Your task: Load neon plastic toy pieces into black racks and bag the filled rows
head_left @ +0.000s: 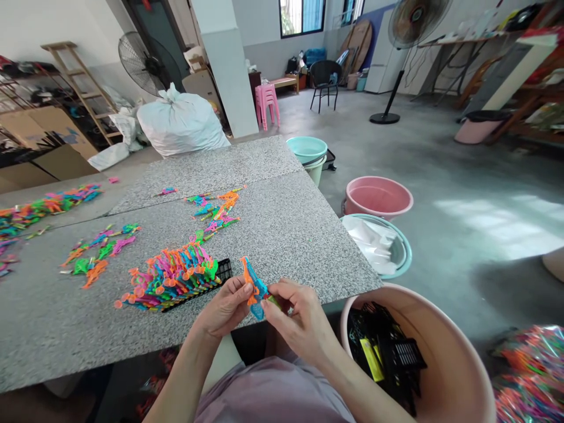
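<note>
Just past the table's front edge, my left hand [232,301] pinches a small blue-and-orange plastic toy gun [258,286] between thumb and fingers. My right hand [300,312] grips the same toy gun from the other side, its fingertips around a green and red part at the end. To the left of my hands, a black plastic tray [225,268] carries a tightly packed row of toy guns [174,276] in orange, pink, green and blue, several with round orange tips sticking out. My fingers partly cover the held toy.
Loose toy guns lie in groups on the speckled stone table [282,235], with a longer heap [48,205] at the far left. By my right side stands a large tub [458,341] holding black trays. Other basins, a pink one [379,197] among them, line the table's right edge.
</note>
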